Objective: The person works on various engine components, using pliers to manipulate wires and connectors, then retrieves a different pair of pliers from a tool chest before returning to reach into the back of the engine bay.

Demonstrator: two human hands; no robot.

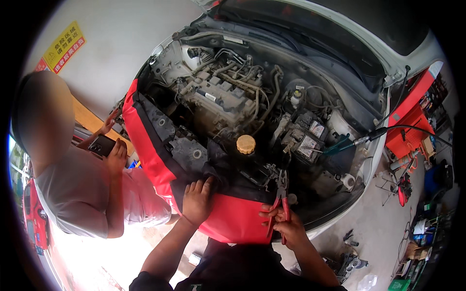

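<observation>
Over at nine o'clock a bystander (73,189) holds a phone (102,145). Next, the left hand (196,201) lies flat, fingers spread, on the red fender cover (228,218), likely for support. At five o'clock the right hand (284,225) pinches red-handled pliers (280,196), tip aimed into the engine bay (233,97).

Things you cannot see well

The tips of the red pliers (280,196) go down among dark engine parts and hide there. The right hand (284,224) covers part of the handles. The tools on the floor (352,259) are too small to tell.
</observation>
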